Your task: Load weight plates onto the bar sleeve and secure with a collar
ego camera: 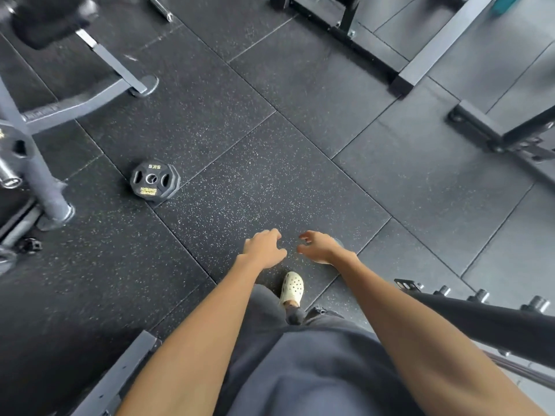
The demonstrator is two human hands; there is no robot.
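Now both hands, left hand [264,249] and right hand [318,247], hang empty with loose fingers; fetching the plate [154,181] lying on the floor [270,175] likely comes next.

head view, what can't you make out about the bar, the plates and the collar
- Bar sleeve: cut off by the left edge of the head view; its load cannot be told.
- Plate on the bar: mostly beyond the same edge, marking unreadable.
- Plate on the floor: its lower yellow print is too small to read.
- Collar: a small dark thing low at the left may be one; too dark and small to tell.
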